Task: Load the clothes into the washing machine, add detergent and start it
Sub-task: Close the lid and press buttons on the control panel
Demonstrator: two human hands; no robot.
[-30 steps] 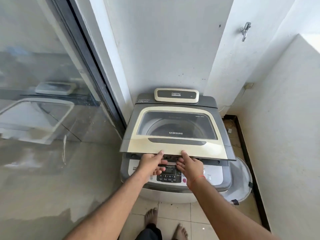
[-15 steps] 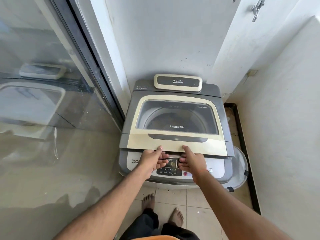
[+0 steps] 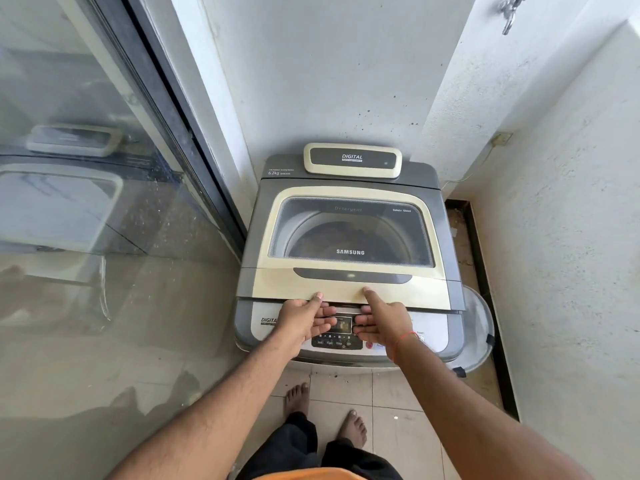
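Left hand [image 3: 302, 320] and right hand [image 3: 382, 322] both grip the front edge of the washing machine [image 3: 446, 233] lid [image 3: 349, 289], thumbs on top.

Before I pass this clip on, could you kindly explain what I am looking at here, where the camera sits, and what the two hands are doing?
There is no robot here. A person wears a wide-angle camera on the head, so you look down along both bare arms. In front stands a top-loading washing machine in a narrow corner, with a glass door on the left. Its cream lid has a dark window, through which something brownish shows in the drum; I cannot tell what. The left hand and right hand both hold the lid's front edge, thumbs on top and fingers curled beneath, just above the control panel. A pale basin leans by the machine's right side. The person's bare feet show on the tiled floor.
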